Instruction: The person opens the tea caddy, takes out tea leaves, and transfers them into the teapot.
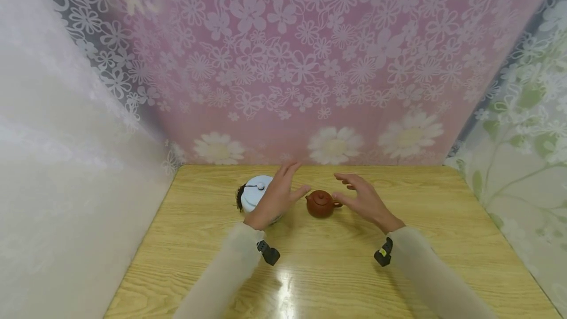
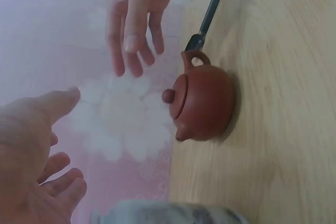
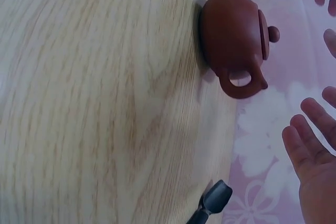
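A small reddish-brown clay teapot (image 1: 321, 205), its lid on, stands upright on the wooden table, spout to the left and handle to the right. Left of it, my left hand (image 1: 275, 195) hovers with fingers spread and nothing in them, in front of a pale lidded jar (image 1: 251, 197) that it partly covers. On the handle side is my right hand (image 1: 365, 201), fingers loosely extended and holding nothing, its thumb near the teapot's handle in the head view. In the left wrist view the teapot (image 2: 207, 103) lies beyond both hands, which appear apart from it.
A dark narrow scoop (image 3: 216, 198) lies on the table past the teapot's handle; my right hand hides it in the head view. The jar has a dark tassel (image 1: 240, 197) on its left. Flowered cloth (image 1: 283, 87) hangs along the table's (image 1: 310, 270) far edge and sides.
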Motion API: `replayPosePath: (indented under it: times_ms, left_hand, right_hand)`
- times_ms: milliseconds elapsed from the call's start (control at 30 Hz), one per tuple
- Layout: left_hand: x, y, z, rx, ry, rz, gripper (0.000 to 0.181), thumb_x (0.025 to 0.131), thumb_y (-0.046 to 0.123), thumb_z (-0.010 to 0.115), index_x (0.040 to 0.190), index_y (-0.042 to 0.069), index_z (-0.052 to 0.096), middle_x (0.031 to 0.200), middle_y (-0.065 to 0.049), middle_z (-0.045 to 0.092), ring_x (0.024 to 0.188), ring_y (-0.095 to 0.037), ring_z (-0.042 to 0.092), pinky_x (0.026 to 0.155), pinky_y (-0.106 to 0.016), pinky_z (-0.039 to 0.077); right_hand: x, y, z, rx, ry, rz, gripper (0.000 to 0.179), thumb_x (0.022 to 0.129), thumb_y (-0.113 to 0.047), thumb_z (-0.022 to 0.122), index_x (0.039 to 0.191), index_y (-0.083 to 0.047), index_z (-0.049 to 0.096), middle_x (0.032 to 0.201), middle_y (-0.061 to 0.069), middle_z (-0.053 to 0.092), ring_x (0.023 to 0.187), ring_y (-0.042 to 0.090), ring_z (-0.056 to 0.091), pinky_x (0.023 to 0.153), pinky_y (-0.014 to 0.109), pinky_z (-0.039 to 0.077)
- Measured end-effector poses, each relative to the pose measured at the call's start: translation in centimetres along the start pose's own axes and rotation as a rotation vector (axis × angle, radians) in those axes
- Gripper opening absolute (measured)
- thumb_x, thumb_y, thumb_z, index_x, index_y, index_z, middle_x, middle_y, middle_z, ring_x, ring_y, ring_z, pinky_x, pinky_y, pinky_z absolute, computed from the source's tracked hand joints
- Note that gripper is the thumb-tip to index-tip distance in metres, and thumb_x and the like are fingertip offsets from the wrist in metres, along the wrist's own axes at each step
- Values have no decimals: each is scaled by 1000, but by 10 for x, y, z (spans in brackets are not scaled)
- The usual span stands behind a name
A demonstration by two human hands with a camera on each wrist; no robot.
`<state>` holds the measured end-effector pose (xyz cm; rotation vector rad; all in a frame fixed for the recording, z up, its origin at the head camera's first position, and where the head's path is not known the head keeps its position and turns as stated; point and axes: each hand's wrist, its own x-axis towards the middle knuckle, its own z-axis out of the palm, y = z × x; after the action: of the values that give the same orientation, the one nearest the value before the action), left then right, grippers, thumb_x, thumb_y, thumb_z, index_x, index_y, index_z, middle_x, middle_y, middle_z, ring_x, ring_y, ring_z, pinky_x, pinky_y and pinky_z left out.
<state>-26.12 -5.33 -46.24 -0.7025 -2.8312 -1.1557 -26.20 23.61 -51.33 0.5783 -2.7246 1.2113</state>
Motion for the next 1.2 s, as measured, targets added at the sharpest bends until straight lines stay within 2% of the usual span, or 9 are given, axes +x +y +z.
replayPosePath:
  times_ms: [167,300,467,667,833,1067,1200]
  left_hand:
    - [4,2,15,-39,7,-40,76,109,33,72,173,21,33,177,-10,34,162,-34,38,126,-58,41]
    - [4,3,29,-86,23,-53,71,109,28,72,171,18,38,173,-12,39,158,-35,44,123,-58,45]
    - [2,2,45,-91,9,-67,68,110,28,69,170,18,39,172,-12,41,157,-33,45,122,-54,47]
    - [-1,-8,60,-117,8,-89,71,109,29,72,170,18,39,171,-12,43,157,-33,45,123,-54,46]
    - [-4,-20,73,-159,-13,-123,73,108,31,73,171,19,38,172,-14,41,158,-35,44,123,-57,44]
    - [-7,-28,85,-192,-36,-155,76,107,30,75,171,14,37,173,-14,41,158,-35,43,123,-58,44]
    - [-7,-31,90,-186,-33,-149,76,106,29,75,170,11,38,171,-15,44,157,-36,45,124,-58,44]
  right_hand:
    - [3,0,8,1,1,-22,63,102,-33,81,156,-10,60,152,16,63,134,43,61,112,61,53]
    - [4,-1,12,20,-14,-26,59,102,-31,81,153,-9,63,150,16,64,133,45,61,112,62,53]
    - [5,-1,16,21,-38,-4,56,103,-36,79,153,-16,63,150,13,63,136,43,60,113,63,52]
    - [6,-2,23,-21,-41,-12,55,102,-37,79,151,-14,65,150,15,63,134,40,63,110,61,55]
    - [5,-2,25,-15,-58,6,53,103,-35,79,149,-14,66,150,15,64,134,41,64,109,61,56]
    - [6,2,33,5,-56,-15,49,103,-28,79,146,-6,68,148,17,65,135,43,64,109,60,56]
    - [6,4,37,13,-42,-26,46,103,-25,79,143,-4,69,144,16,67,133,41,65,109,60,56]
